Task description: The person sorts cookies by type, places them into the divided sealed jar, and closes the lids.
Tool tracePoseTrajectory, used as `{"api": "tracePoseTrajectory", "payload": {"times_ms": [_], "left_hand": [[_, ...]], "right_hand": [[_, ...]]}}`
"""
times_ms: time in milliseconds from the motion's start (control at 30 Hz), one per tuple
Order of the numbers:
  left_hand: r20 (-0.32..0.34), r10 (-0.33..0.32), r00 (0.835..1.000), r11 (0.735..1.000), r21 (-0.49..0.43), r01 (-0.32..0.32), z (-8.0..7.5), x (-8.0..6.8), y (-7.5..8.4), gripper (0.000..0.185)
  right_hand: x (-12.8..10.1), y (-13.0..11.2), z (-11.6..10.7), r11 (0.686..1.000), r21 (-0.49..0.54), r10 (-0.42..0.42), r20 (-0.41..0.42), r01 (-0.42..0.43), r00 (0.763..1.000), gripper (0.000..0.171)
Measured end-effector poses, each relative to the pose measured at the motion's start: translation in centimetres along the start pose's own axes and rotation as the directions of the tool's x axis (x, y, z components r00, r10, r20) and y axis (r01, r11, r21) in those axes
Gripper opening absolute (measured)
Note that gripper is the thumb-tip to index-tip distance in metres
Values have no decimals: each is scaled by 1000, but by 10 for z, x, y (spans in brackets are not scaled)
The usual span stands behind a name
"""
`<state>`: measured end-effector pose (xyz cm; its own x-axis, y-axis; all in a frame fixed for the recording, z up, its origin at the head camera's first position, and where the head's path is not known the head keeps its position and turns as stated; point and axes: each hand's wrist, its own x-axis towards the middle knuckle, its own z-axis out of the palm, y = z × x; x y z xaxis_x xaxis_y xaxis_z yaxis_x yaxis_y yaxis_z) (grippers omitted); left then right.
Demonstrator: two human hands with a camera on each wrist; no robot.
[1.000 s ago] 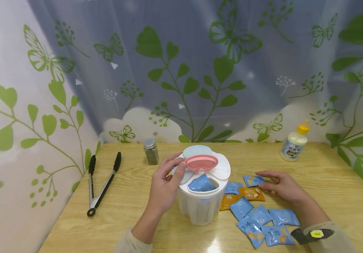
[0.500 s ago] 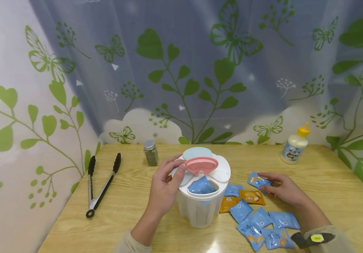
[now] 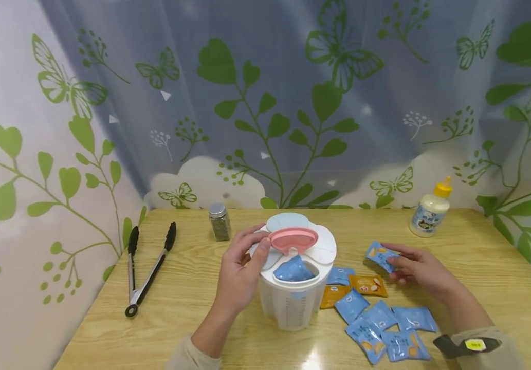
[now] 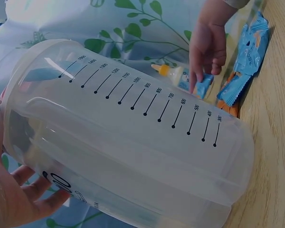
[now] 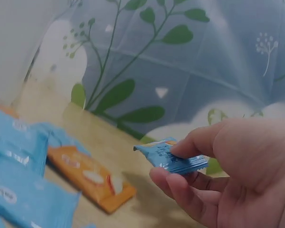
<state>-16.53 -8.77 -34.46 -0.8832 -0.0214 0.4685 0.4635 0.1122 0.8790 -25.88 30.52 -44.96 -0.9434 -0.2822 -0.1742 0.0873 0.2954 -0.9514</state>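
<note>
You are looking at bare surface lying open right of the white container, between the packet pile and the squeeze bottle. Left of the container, open wood is stretching to the tongs. Behind it, the spice jar is narrowing the gap at the curtain.

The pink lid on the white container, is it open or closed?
Open: the pink lid is raised, and a blue packet shows in the uncovered compartment below.

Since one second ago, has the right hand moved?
Yes. The right hand lifted a blue packet off the table, rising above the orange packet.
</note>
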Motion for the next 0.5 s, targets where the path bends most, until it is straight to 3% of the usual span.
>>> {"api": "tracePoseTrajectory", "payload": {"times_ms": [300,500], "left_hand": [[2,18,1000,1000,-1,-18,0,1,-3,18],[1,21,1000,1000,-7,-20,1,1,-2,18]], "right_hand": [[-12,-27,0,996,85,-15,78,8,997,54],[-21,-46,3,972,199,-157,136,129,978,47]]}}
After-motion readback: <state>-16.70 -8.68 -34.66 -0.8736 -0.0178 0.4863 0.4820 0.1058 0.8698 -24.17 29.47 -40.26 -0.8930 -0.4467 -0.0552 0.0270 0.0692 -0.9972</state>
